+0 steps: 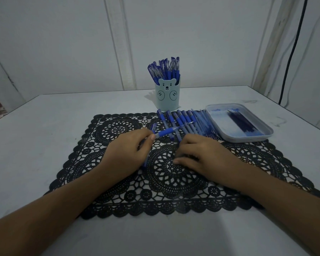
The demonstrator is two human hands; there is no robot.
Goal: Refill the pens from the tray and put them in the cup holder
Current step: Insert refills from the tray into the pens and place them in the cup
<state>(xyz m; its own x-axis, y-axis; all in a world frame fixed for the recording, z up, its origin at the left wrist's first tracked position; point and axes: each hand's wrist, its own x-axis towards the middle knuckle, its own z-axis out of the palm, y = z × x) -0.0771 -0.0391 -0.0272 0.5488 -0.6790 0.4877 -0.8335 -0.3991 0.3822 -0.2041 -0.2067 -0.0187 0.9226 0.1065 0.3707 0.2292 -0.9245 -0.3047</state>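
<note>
Head view: the left hand [129, 148] pinches a slim clear-barrelled pen with a blue rubber grip sleeve [171, 130] between thumb and forefinger, tip pointing right and away, held just above the black lace-pattern placemat [118, 196]. The right hand [201, 156] lies curled, fingers down on the mat; whether it holds anything cannot be told. A row of matching blue-grip pens [185, 121] lies side by side on the mat's far edge, between the pale blue cup holder with a bear face [167, 97] and the shallow grey plastic tray [259, 136]. The cup stands upright, already crowded with capped blue pens [164, 70]. Dark blue refills [242, 122] lie bundled in the tray. Judgement: pens are light, stiff plastic, barrels smooth and prone to roll; the rubber sleeve is the surest hold. Refills are thin, likely flexible, best taken mid-length and fed straight. The cup looks light and could tip if knocked. No brand or legible writing visible; only the drawn bear face.
</note>
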